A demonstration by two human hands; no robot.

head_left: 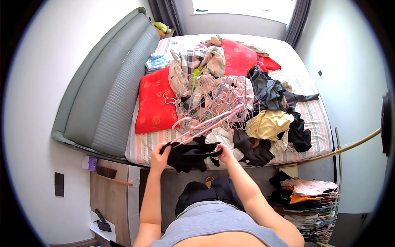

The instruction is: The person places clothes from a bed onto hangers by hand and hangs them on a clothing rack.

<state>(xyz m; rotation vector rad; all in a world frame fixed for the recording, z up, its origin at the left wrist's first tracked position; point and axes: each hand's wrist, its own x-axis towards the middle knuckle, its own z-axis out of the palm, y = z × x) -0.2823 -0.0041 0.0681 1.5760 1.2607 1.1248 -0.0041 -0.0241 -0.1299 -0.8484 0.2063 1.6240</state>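
A black garment [187, 157] is stretched between my two hands at the near edge of the bed. My left hand [159, 156] is closed on its left end, and my right hand [224, 154] pinches its right end. A pink hanger [205, 125] slants up and right from the garment over the bed; where it meets the cloth is partly hidden. Just beyond lies a large tangle of pink and white hangers [222, 99]. A white cloth [220, 137] and dark clothes [249, 148] lie beside my right hand.
The bed [144, 144] holds red cushions [155, 103], a yellow garment [269, 124] and heaped dark clothes [267, 88]. A grey headboard [103, 90] stands left. Hung clothes [308, 193] are at lower right, a wooden cabinet [113, 193] at lower left.
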